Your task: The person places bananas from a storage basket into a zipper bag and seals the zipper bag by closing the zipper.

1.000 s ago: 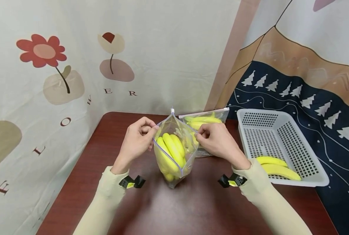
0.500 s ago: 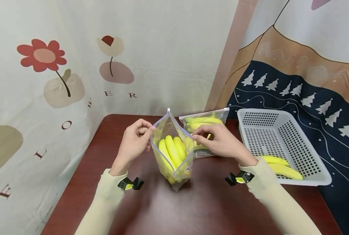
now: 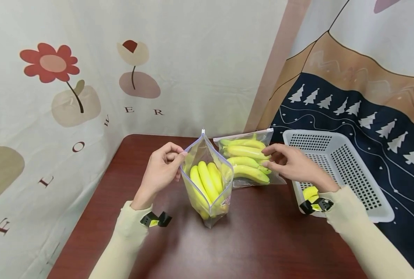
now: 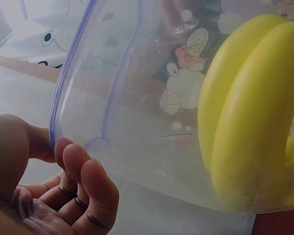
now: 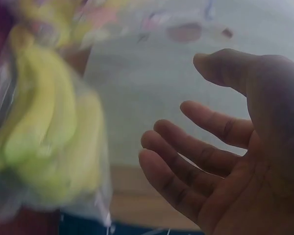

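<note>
An upright clear zip bag with a purple zip edge gapes at the top, a bunch of bananas inside it. My left hand pinches the left side of its rim between thumb and fingers, as the left wrist view shows close up. My right hand is off the bag, its fingers loosely bent with nothing between them. In the head view it overlaps the right edge of a second zip bag, closed and holding several bananas. The right wrist view has the right hand apart from that bag.
A grey perforated basket stands at the right of the dark red table. Bananas lie in its near part, partly hidden by the right wrist. A printed curtain hangs behind the table.
My right hand has let go of the bag's right rim and moved right, towards the basket. My left hand keeps its pinch on the left rim, and the bag stays spread.
</note>
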### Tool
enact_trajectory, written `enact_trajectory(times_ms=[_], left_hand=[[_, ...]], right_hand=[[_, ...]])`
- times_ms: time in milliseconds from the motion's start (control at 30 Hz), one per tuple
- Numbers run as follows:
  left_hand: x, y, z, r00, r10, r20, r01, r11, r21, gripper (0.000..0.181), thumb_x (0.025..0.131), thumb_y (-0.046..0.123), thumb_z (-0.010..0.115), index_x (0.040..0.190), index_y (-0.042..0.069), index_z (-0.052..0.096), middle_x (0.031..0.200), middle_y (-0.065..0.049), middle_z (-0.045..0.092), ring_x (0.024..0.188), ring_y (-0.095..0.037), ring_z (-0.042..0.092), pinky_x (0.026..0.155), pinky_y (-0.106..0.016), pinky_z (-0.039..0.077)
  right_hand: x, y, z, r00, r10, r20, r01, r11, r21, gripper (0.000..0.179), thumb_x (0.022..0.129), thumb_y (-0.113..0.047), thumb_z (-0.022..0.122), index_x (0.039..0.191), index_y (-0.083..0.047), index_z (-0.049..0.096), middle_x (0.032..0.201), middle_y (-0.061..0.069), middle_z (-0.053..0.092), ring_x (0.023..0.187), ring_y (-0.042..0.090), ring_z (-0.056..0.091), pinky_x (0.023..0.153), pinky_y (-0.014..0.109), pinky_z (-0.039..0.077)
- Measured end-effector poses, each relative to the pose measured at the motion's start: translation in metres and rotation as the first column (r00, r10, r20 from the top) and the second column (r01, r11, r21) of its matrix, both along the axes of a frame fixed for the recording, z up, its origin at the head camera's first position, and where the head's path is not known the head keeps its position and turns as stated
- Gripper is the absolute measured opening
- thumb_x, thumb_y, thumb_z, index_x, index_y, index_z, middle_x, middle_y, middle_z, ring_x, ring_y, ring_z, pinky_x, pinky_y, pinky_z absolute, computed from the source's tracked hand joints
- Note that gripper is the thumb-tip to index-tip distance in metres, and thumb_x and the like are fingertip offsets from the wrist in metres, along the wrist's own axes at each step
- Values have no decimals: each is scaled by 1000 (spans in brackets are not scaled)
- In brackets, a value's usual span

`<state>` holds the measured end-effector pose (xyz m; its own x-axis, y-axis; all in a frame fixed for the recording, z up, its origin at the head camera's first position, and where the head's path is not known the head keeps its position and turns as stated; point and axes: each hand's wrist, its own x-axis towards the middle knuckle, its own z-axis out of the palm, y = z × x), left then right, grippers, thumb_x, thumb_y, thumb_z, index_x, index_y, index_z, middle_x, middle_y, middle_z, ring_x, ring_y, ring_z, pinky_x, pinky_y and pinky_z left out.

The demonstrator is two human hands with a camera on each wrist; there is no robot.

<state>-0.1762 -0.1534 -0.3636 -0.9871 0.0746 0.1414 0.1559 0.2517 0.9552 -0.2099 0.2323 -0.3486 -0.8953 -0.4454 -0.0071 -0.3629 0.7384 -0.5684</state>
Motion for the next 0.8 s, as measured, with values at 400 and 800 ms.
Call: enact_trajectory(times_ms=[400, 800], left_hand=[[2, -1, -2, 1000, -15, 13, 15, 1000, 20, 17, 100, 22, 66, 102, 7, 60, 57, -6, 55, 46, -21, 51, 46, -35, 51], [1, -1, -1, 1000, -16, 14, 15, 1000, 18, 16, 100, 22, 67, 102, 7, 60, 57, -5, 55, 46, -22, 51, 46, -36, 52]], right_hand=[[-9, 54, -16, 999, -14, 40, 7, 985, 172, 46, 95, -28, 74, 133, -7, 61, 132, 16, 65, 113, 33, 65, 89, 47, 60], [-14, 98, -36, 979, 8, 205, -76, 941, 329, 58, 91, -30, 75, 141, -6, 56, 135, 23, 64, 119, 42, 63, 93, 56, 56]])
